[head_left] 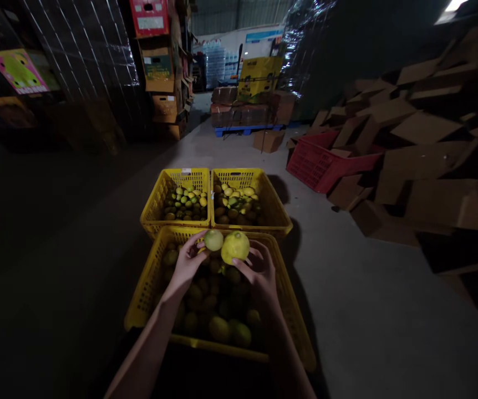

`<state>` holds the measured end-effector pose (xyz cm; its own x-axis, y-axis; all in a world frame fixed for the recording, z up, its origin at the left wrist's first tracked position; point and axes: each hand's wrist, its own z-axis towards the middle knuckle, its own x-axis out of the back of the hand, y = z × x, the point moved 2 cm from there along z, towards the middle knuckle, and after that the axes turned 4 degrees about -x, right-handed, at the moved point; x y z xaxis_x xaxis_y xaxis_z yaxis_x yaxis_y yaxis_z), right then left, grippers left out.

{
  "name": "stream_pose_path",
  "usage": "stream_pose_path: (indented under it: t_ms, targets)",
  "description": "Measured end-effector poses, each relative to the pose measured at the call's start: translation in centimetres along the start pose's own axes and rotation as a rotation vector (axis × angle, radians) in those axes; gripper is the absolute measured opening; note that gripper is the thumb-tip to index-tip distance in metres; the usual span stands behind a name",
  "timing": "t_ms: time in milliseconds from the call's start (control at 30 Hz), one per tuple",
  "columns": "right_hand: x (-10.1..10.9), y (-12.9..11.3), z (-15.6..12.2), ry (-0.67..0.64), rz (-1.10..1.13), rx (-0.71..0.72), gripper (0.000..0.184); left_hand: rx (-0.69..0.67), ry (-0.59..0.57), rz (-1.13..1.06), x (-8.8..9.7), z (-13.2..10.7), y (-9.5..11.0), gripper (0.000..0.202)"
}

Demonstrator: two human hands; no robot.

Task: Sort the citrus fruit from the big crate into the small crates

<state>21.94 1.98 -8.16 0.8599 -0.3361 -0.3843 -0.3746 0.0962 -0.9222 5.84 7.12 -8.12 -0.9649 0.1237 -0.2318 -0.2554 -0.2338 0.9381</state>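
My left hand point(187, 261) grips a small pale green fruit point(213, 239) in its fingertips. My right hand point(259, 271) holds a larger yellow fruit point(235, 246) right beside it. Both hands hover over the near yellow crate point(147, 288), which is filled with several green and yellow citrus fruits. Two more yellow crates stand side by side just beyond it: the left one point(156, 202) holds small green and yellow fruits, the right one point(274, 202) holds larger mixed fruits.
A red crate point(318, 166) lies tilted at the right beside a heap of flattened cardboard boxes point(426, 144). Stacked cartons point(159, 72) and wrapped pallets line the left. A blue pallet with boxes point(247, 113) stands at the back on the concrete floor.
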Motion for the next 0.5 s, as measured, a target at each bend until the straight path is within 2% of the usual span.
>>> stream_pose_path:
  t_ms: [167, 333, 500]
  targets:
    - [-0.1, -0.4, 0.0, 0.061, 0.004, -0.112, 0.048, 0.024, -0.046, 0.043, -0.2, 0.0, 0.9, 0.031]
    - [-0.5, -0.6, -0.2, 0.004, -0.041, -0.178, 0.049, 0.133, 0.009, -0.052, -0.8, -0.3, 1.4, 0.039]
    - [-0.7, -0.4, -0.3, -0.079, -0.059, -0.204, 0.052, 0.198, 0.109, -0.212, -0.8, -0.3, 1.1, 0.033]
